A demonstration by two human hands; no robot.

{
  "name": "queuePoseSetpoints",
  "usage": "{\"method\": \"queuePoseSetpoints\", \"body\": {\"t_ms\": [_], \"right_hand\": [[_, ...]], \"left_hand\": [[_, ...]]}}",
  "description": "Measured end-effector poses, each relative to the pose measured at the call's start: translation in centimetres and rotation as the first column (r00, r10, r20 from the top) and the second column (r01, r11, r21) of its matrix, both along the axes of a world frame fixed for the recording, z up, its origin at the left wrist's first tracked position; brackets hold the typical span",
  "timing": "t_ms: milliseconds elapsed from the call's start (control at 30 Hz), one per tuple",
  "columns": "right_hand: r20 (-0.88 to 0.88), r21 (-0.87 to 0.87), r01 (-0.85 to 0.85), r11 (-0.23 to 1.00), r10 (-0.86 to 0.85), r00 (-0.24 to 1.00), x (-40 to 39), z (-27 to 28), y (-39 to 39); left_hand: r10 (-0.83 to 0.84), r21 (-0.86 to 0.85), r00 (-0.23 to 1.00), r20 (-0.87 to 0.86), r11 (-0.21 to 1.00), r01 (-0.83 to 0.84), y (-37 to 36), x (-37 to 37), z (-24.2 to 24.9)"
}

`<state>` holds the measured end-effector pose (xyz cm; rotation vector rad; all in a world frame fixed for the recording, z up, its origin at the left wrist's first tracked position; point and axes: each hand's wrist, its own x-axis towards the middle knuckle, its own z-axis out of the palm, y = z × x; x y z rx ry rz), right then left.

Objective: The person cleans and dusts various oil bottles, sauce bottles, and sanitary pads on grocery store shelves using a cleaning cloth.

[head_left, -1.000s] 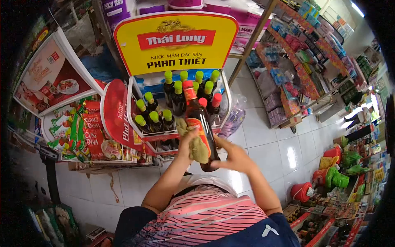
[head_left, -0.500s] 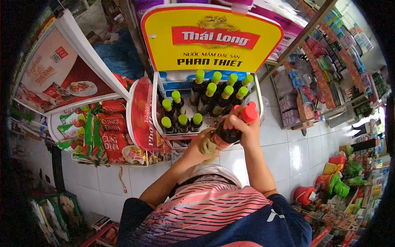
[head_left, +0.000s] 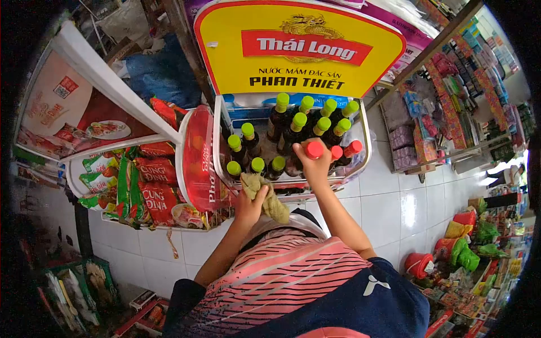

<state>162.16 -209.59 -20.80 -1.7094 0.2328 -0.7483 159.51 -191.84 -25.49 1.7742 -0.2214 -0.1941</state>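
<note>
My left hand [head_left: 252, 205] grips a crumpled olive-green cloth [head_left: 271, 204] at the front edge of the display rack [head_left: 365, 121]. The fingers of my right hand [head_left: 316, 167] are wrapped round the neck of a dark bottle with a red cap [head_left: 314, 149], which stands upright at the rack's front; most of its body is hidden behind the hand. Right beside it are two more red-capped bottles [head_left: 353, 148]. Several dark bottles with lime-green caps [head_left: 298, 121] fill the back of the rack, and shorter ones [head_left: 257, 165] stand at its front left.
A yellow Thái Long sign [head_left: 304, 48] rises behind the rack. To the left stands a stand of red and green noodle packets [head_left: 158, 183]. Shelves of goods [head_left: 445, 107] line the right, with a red bucket [head_left: 418, 265] on the tiled floor [head_left: 389, 217].
My right hand has lowered the red-capped bottle from in front of me into the rack. The cloth in my left hand has come away from the bottle and moved left.
</note>
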Motion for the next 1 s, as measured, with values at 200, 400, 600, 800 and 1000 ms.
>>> {"method": "queuePoseSetpoints", "body": {"t_ms": [200,400,600,800,1000], "right_hand": [[-0.111,-0.015,-0.023,1.000,0.021,0.994,0.9,-3.7,0.0],[-0.138,-0.019,-0.097,0.995,0.093,0.986,0.8,-5.1,-0.9],[0.146,-0.444,0.070,0.893,-0.005,0.989,-2.1,-2.0,-1.1],[-0.017,-0.617,-0.323,0.718,0.398,0.917,-6.6,2.3,0.0],[-0.208,-0.454,-0.413,0.789,0.357,0.911,-9.7,-1.0,-2.2]], "left_hand": [[-0.083,0.176,0.972,0.220,0.983,0.044,-0.2,0.6,-1.4],[-0.046,0.021,0.999,0.016,0.999,0.046,-1.6,0.8,0.0],[0.152,-0.019,0.987,0.044,0.988,-0.151,-2.9,0.5,-1.5],[-0.131,-0.573,0.917,-0.377,0.811,-0.119,-3.8,0.5,2.0],[-0.428,-0.527,0.850,-0.308,0.820,0.222,-0.3,0.9,0.0]]}}
